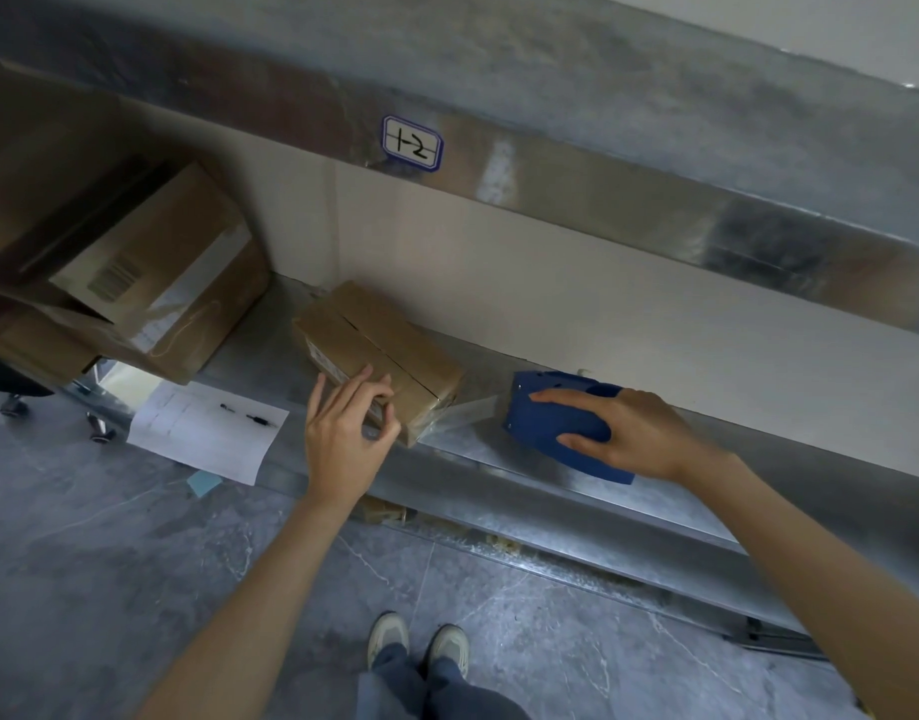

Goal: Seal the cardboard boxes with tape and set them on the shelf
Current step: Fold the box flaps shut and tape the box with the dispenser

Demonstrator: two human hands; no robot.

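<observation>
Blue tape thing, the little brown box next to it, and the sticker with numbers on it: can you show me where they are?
blue tape dispenser [548,420], head view, on its flat blue side.
small cardboard box [379,337], head view, on its top face.
label [411,143], head view, on the handwritten middle.

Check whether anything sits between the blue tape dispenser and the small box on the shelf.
Nothing blocks it. Only a strip of clear tape spans the shelf between the box and the dispenser in the right hand.
</observation>
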